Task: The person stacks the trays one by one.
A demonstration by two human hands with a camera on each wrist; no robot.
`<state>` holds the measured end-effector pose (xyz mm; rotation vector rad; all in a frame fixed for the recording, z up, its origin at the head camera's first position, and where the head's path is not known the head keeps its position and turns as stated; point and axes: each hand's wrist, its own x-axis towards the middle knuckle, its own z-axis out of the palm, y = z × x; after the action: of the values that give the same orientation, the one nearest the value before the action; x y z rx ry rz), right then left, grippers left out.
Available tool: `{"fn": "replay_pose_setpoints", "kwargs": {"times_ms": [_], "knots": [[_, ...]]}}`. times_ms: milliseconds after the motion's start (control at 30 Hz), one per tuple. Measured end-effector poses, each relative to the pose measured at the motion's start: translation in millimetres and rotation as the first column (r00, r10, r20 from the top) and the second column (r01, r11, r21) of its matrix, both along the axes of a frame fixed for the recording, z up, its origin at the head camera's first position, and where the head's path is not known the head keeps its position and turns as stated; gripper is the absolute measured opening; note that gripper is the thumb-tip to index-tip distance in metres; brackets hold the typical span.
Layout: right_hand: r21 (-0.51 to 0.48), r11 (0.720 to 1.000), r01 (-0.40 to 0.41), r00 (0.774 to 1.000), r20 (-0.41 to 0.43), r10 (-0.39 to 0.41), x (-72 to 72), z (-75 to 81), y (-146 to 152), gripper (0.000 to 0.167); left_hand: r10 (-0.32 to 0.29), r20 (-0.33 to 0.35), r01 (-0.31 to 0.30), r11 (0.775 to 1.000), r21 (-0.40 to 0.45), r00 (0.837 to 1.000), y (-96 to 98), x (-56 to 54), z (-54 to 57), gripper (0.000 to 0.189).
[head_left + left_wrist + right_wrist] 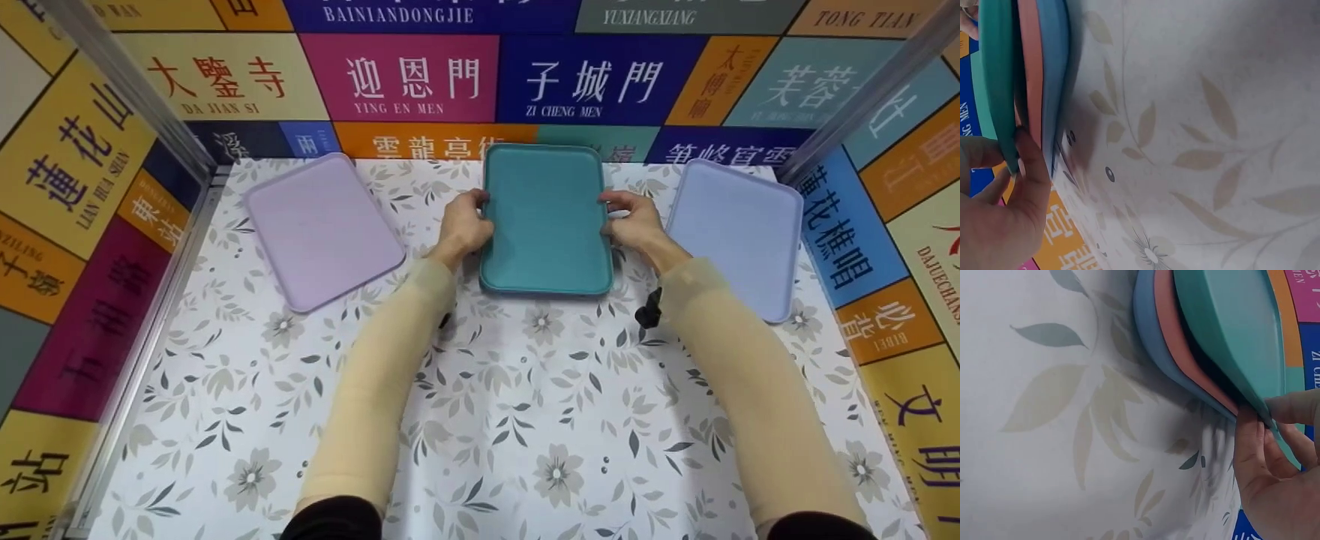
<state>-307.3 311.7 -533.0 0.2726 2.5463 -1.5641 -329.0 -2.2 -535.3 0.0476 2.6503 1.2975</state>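
A green tray (pixel 546 225) tops a stack at the middle back of the table. Under it, in the left wrist view, lie a pink tray (pixel 1032 73) and a blue tray (pixel 1055 67); a dark gap shows below the green one. My left hand (pixel 465 223) pinches the green tray's left rim, fingers beneath the edge. On the opposite rim, my right hand (pixel 634 222) pinches the same tray, with fingertips tucked between it and the pink tray. The head view hides the lower trays.
A lilac tray (pixel 324 231) lies angled at the left, and a pale blue tray (pixel 736 236) lies at the right. The table has a floral cloth (pixel 495 420). Panels with printed characters (pixel 420 79) stand at the back and both sides.
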Motion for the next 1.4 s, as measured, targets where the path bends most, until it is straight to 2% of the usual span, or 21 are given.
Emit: {"fn": "replay_pose_setpoints", "kwargs": {"times_ms": [233, 500, 700, 867, 1000, 1133, 1233, 1267, 1400], "knots": [[0.075, 0.997, 0.019, 0.999, -0.033, -0.016, -2.9, -0.1, -6.6, 0.069, -0.015, -0.054, 0.005, 0.981, -0.193, 0.998, 3.0, 0.0, 0.4, 0.056], [0.220, 0.974, 0.062, 0.994, -0.097, -0.041, -0.9, -6.0, -10.5, 0.061, -0.022, -0.074, 0.001, 0.960, -0.278, 0.997, 7.2, 0.9, -2.0, 0.047], [0.248, 0.967, 0.055, 0.994, -0.101, -0.031, 2.2, -11.6, -10.9, 0.058, -0.027, -0.108, -0.011, 0.940, -0.340, 0.994, 10.1, 6.4, -4.4, 0.035], [0.286, 0.958, 0.034, 0.996, -0.092, -0.007, 3.4, -11.2, -11.7, 0.056, -0.040, -0.118, -0.009, 0.921, -0.389, 0.992, 11.5, 10.1, -7.0, 0.032], [0.305, 0.952, 0.019, 0.997, -0.074, 0.004, 2.9, -7.3, -15.2, 0.057, -0.052, -0.103, 0.006, 0.918, -0.396, 0.993, 10.0, 11.9, -6.9, 0.037], [0.315, 0.949, 0.019, 0.999, -0.048, -0.004, 2.3, -2.3, -19.6, 0.057, -0.054, -0.098, 0.017, 0.940, -0.342, 0.994, 4.7, 12.2, -5.5, 0.047], [0.313, 0.949, 0.036, 0.999, -0.018, -0.032, 3.5, 2.6, -23.2, 0.054, -0.074, -0.118, 0.037, 0.955, -0.293, 0.990, -2.7, 11.9, -5.4, 0.049], [0.314, 0.948, 0.044, 0.999, -0.012, -0.042, 4.1, 4.6, -24.9, 0.052, -0.080, -0.142, 0.040, 0.962, -0.269, 0.987, -7.8, 5.9, -13.8, 0.047], [0.335, 0.939, 0.077, 0.997, -0.054, -0.062, 4.7, 12.3, -33.6, 0.044, -0.087, -0.182, 0.042, 0.971, -0.236, 0.979, -23.6, 5.8, -9.9, 0.040]]}}
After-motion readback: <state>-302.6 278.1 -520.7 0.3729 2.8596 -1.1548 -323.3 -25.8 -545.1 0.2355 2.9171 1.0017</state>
